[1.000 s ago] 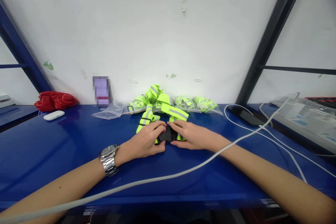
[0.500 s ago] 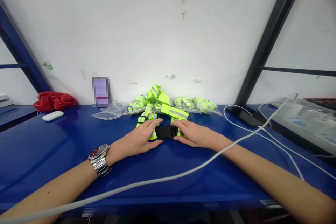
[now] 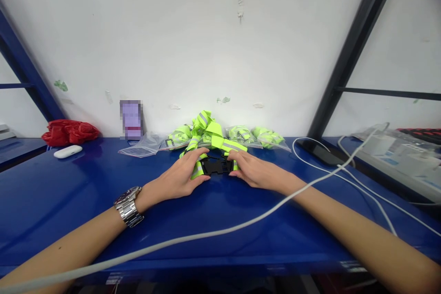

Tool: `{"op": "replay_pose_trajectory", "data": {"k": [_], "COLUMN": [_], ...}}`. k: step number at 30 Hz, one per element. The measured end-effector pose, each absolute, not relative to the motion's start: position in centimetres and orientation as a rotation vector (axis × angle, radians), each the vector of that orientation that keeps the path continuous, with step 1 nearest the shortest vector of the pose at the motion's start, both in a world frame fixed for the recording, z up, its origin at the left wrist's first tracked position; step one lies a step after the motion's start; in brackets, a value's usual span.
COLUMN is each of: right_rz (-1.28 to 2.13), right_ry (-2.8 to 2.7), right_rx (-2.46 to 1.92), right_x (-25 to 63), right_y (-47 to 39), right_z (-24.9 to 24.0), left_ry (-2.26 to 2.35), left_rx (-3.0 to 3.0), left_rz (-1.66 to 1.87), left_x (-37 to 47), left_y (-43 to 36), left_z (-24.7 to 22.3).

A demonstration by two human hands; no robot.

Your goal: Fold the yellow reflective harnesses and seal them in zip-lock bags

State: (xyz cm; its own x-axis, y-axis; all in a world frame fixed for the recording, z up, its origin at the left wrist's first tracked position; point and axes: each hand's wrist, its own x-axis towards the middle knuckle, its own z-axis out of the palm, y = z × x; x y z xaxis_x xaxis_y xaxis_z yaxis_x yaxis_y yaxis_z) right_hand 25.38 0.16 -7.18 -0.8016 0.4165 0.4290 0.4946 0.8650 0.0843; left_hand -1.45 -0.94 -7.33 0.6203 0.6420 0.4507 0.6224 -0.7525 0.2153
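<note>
A black plastic buckle (image 3: 215,166) lies across the middle of the view, just above the blue table. My left hand (image 3: 181,175) grips its left end, thumb on the near side and fingers on the far side. At the right end, my right hand (image 3: 254,170) pinches it in the same way. The two halves meet between my hands; whether they are fully latched I cannot tell. Fluorescent yellow-green webbing with a grey reflective stripe (image 3: 234,146) runs from the buckle to a loose heap behind it, partly hidden by my fingers.
Clear bags of folded yellow-green straps (image 3: 268,137) lie along the wall beside an empty clear bag (image 3: 143,145). On the left are a phone (image 3: 132,119), a white case (image 3: 68,151) and red fabric (image 3: 70,132). A white cable (image 3: 206,236) crosses in front of my forearms.
My hands and the buckle have shifted slightly away from me. My left hand has slid a little to the left, and more of the buckle's left end shows.
</note>
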Motion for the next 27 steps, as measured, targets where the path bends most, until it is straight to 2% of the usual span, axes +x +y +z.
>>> {"op": "replay_pose_trajectory", "data": {"k": [10,27], "right_rz": [-0.23,-0.316], "right_ry": [-2.54,-2.58], "right_rx": [-0.822,-0.692], "right_x": [28.3,26.7], "right_y": [1.5,0.1], "right_z": [-7.0,-6.7], "left_ry": [1.26,1.16], "left_rx": [2.719,2.745], "left_rz": [0.867,0.895], "left_x": [-2.8,-2.0], "left_y": [-0.5,-1.0], "left_z": [-7.1,-7.6]}}
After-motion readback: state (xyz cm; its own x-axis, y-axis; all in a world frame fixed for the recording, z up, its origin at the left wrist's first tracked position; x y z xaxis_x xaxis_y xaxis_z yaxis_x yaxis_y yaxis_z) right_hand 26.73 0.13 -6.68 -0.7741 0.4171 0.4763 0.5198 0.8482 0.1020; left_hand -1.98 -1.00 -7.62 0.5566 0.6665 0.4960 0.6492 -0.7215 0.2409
